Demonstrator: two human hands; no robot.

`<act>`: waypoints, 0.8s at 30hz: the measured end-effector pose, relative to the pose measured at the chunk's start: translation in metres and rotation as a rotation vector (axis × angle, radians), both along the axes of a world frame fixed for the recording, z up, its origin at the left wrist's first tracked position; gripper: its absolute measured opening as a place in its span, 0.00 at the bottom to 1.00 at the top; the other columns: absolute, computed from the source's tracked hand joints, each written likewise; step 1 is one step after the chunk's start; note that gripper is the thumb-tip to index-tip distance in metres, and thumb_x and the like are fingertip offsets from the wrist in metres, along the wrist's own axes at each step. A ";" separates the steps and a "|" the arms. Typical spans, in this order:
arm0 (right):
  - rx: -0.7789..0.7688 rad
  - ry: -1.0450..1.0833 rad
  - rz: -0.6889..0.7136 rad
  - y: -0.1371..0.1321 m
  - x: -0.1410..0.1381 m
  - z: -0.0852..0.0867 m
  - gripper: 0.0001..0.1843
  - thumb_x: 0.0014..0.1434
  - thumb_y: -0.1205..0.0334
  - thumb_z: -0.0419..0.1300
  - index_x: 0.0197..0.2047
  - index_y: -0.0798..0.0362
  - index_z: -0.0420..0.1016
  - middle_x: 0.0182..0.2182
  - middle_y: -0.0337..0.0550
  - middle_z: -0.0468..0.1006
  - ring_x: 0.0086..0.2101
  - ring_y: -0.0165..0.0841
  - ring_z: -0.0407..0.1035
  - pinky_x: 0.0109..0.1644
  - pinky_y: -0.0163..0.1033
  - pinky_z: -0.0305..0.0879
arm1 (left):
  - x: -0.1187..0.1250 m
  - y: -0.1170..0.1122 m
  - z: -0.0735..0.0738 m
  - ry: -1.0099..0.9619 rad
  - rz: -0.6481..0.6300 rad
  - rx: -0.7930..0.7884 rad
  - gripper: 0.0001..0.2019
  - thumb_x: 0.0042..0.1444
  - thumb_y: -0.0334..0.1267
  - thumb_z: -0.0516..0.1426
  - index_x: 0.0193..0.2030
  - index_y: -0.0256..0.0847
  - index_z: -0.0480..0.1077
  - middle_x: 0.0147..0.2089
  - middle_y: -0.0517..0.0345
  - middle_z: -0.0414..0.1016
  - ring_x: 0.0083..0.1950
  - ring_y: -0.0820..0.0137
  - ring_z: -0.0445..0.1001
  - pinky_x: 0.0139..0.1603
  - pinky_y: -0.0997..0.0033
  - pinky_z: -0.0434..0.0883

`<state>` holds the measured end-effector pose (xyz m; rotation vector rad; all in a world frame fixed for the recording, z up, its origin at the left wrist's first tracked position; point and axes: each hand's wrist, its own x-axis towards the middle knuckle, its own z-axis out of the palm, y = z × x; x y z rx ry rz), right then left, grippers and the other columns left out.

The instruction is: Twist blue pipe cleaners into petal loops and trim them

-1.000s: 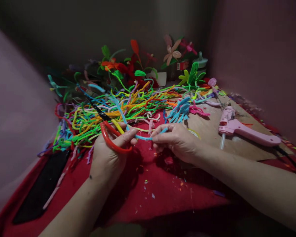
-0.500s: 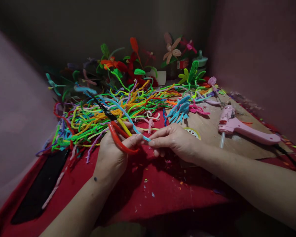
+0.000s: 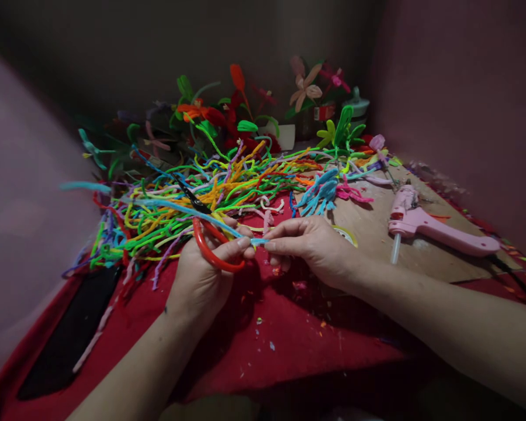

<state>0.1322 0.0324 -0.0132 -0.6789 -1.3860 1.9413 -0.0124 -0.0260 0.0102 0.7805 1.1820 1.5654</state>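
A light blue pipe cleaner (image 3: 188, 209) runs from the left across to both hands. My left hand (image 3: 208, 260) is closed, pinching it between thumb and fingers. Scissors with red handles (image 3: 208, 248) and dark blades also hang in that hand, pointing up and away to the left. The fingertips of my right hand (image 3: 313, 248) pinch the pipe cleaner's near end, close to the left thumb. A yellow piece (image 3: 221, 219) shows beside the scissors, partly hidden by the fingers. Behind the hands lies a big heap of coloured pipe cleaners (image 3: 166, 225).
A pink hot glue gun (image 3: 438, 231) rests on a brown board (image 3: 460, 272) at the right, near bundled blue pipe cleaners (image 3: 319, 196). Fuzzy flowers (image 3: 305, 88) stand at the back. A black flat object (image 3: 70, 333) lies left on the red cloth (image 3: 289, 356), which carries scattered scraps.
The blue pipe cleaner's long free end has swung down and to the left. Both hands remain nearly in place, with their fingertips slightly shifted along it.
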 end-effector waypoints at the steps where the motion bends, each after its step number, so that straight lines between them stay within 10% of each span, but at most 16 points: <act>1: 0.030 0.018 -0.016 0.000 0.000 0.000 0.05 0.48 0.64 0.64 0.26 0.58 0.76 0.18 0.35 0.70 0.20 0.23 0.61 0.25 0.31 0.57 | -0.001 0.001 -0.001 -0.016 -0.006 0.017 0.13 0.42 0.23 0.62 0.36 0.38 0.71 0.31 0.60 0.74 0.26 0.77 0.71 0.31 0.77 0.69; 18: 0.591 -0.051 -0.275 -0.006 0.005 0.006 0.07 0.50 0.75 0.59 0.30 0.57 0.78 0.26 0.36 0.77 0.29 0.25 0.69 0.36 0.30 0.64 | 0.000 -0.001 -0.004 -0.031 0.021 0.008 0.08 0.42 0.23 0.63 0.29 0.36 0.72 0.28 0.60 0.74 0.27 0.76 0.74 0.31 0.79 0.72; 24: 0.156 0.257 -0.044 -0.003 0.002 0.003 0.16 0.45 0.71 0.66 0.40 0.50 0.76 0.35 0.36 0.79 0.36 0.29 0.74 0.40 0.35 0.70 | -0.009 0.004 -0.003 -0.154 0.066 -0.069 0.08 0.42 0.21 0.61 0.29 0.34 0.71 0.28 0.58 0.74 0.26 0.77 0.73 0.27 0.81 0.71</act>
